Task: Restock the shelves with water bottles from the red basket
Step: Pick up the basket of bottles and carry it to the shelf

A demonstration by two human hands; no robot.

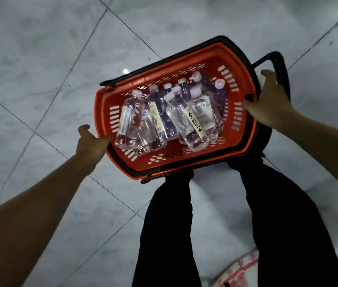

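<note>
A red basket (184, 165) with a black rim and black handles hangs above the grey tiled floor in front of my legs. Several clear water bottles (197, 117) with white caps lie packed inside it, some with pale yellow labels. My left hand (90, 141) grips the basket's left end, its fingers curled under the rim. My right hand (271, 98) grips the right end, thumb over the rim, beside the raised black handle (279, 69). No shelf is in view.
Grey marble-look floor tiles (39, 69) spread all around. My legs in dark trousers (267, 224) stand below the basket. A red-and-white patterned thing (242, 268) lies on the floor at the bottom right.
</note>
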